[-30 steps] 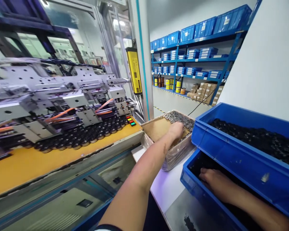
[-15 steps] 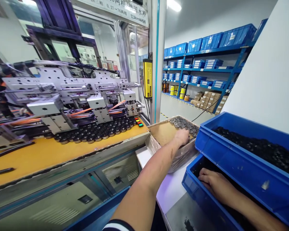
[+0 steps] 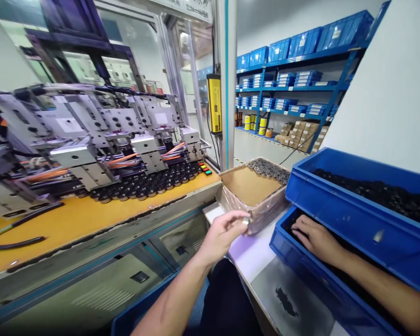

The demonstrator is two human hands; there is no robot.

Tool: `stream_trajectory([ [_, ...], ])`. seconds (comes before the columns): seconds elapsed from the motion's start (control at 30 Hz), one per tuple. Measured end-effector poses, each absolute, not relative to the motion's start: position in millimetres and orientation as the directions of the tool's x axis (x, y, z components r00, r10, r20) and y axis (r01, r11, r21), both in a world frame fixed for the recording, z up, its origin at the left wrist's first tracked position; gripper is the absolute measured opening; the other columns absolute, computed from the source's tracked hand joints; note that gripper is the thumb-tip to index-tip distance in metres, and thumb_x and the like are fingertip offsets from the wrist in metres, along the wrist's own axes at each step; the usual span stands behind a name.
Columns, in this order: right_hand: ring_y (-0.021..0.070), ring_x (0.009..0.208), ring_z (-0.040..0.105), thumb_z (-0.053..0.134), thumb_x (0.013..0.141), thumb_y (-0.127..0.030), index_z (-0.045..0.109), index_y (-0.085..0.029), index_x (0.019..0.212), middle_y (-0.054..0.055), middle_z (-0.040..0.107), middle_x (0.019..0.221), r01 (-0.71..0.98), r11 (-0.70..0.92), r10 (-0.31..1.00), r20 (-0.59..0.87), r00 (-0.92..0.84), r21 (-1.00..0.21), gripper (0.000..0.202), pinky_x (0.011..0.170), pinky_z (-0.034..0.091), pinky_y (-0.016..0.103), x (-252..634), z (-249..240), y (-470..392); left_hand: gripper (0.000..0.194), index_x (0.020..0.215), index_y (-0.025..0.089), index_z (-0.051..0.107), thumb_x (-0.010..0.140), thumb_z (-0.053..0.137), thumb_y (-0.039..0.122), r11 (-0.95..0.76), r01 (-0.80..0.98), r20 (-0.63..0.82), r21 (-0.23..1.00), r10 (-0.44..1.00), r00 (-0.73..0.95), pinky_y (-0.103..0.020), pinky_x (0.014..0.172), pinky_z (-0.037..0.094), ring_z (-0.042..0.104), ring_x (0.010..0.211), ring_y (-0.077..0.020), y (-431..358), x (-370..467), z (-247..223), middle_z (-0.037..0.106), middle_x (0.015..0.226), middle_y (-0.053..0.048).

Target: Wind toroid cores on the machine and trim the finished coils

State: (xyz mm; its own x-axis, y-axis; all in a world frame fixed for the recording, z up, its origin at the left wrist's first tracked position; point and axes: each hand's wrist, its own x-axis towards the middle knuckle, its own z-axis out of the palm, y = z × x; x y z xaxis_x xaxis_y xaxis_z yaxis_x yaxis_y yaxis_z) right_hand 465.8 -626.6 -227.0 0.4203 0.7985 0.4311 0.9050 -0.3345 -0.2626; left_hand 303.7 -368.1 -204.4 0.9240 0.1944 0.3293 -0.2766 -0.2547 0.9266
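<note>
Pinched between the thumb and fingers of my left hand (image 3: 227, 232) is a small shiny metal piece (image 3: 246, 220). This hand is in front of a plastic-lined cardboard box (image 3: 252, 198), whose far side holds many small metal pieces (image 3: 268, 169). My right hand (image 3: 313, 235) reaches into the lower blue bin (image 3: 283, 245), fingers bent down toward its dark contents. Its fingertips are partly hidden, and what they grip cannot be made out. Directly above is the upper blue bin (image 3: 339, 198), filled with small black parts (image 3: 381, 189).
A machine with metal clamp blocks (image 3: 80, 161) stands at the left. Rows of black round parts (image 3: 150, 182) sit on its yellow worktop (image 3: 101, 224). Black-handled tools (image 3: 17, 243) lie there too. A stained grey plate (image 3: 290, 294) is at lower right; blue shelves (image 3: 294, 88) stand behind.
My left hand has come out of the cardboard box toward me, carrying a small metal piece. My right hand stays in the lower bin, its fingers slightly shifted. The machine's upper parts have moved.
</note>
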Motion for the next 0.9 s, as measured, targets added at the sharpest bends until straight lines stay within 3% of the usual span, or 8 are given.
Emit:
stream_trajectory([
  [0.17,0.0213,0.092,0.065,0.046,0.099,-0.026,0.065,-0.016,0.1,0.011,0.067,0.097,0.911,-0.299,0.736,0.539,0.41,-0.284,0.021,0.087,0.053,0.036,438,-200,-607,0.032,0.105,0.02,0.072,0.082,0.072,0.043,0.179,-0.251,0.184,0.951,0.323,0.928,-0.024,0.065,0.054,0.066,0.067,-0.0115,-373,240,-224,0.074,0.088,-0.005],
  [0.23,0.0183,0.088,0.065,0.05,0.098,-0.023,0.064,-0.017,0.103,0.009,0.068,0.094,0.94,-0.173,0.744,0.586,0.321,-0.295,0.016,0.082,0.053,0.032,413,-186,-594,0.027,0.098,0.022,0.076,0.074,0.082,0.033,0.313,-0.22,0.113,0.924,0.327,0.938,-0.019,0.064,0.054,0.067,0.067,-0.0099,-379,231,-221,0.076,0.09,-0.004],
  [0.33,0.0141,0.079,0.063,0.052,0.096,-0.015,0.061,-0.016,0.102,0.005,0.066,0.086,0.93,0.077,0.741,0.645,0.188,-0.359,0.011,0.072,0.053,0.026,370,-170,-575,0.034,0.095,0.024,0.079,0.063,0.089,0.02,0.367,-0.199,0.083,0.909,0.308,0.948,-0.018,0.065,0.056,0.069,0.068,-0.0092,-389,226,-212,0.079,0.097,-0.004],
  [0.43,0.0141,0.084,0.061,0.054,0.094,-0.011,0.061,-0.015,0.106,0.008,0.063,0.092,0.876,0.222,0.73,0.668,0.142,-0.428,0.014,0.073,0.054,0.026,341,-167,-566,0.035,0.093,0.025,0.079,0.061,0.088,0.012,0.39,-0.185,0.072,0.902,0.285,0.956,-0.018,0.068,0.059,0.072,0.069,-0.0107,-398,221,-208,0.081,0.088,-0.003],
  [0.57,0.0145,0.085,0.059,0.054,0.094,-0.008,0.062,-0.013,0.111,0.009,0.059,0.094,0.861,0.312,0.697,0.713,0.08,-0.402,0.019,0.071,0.054,0.027,331,-176,-568,0.034,0.093,0.024,0.08,0.063,0.086,0.009,0.364,-0.187,0.096,0.912,0.255,0.962,-0.016,0.068,0.059,0.074,0.067,-0.0117,-411,217,-211,0.08,0.076,-0.001],
  [0.9,0.0145,0.086,0.063,0.055,0.093,-0.007,0.06,-0.014,0.109,0.009,0.064,0.094,0.89,0.299,0.655,0.752,0.071,-0.345,0.018,0.074,0.057,0.026,334,-178,-576,0.034,0.098,0.025,0.079,0.065,0.086,0.022,0.125,-0.298,0.236,0.946,0.363,0.901,-0.027,0.071,0.064,0.075,0.073,-0.0191,-427,219,-218,0.079,0.092,-0.005],
])
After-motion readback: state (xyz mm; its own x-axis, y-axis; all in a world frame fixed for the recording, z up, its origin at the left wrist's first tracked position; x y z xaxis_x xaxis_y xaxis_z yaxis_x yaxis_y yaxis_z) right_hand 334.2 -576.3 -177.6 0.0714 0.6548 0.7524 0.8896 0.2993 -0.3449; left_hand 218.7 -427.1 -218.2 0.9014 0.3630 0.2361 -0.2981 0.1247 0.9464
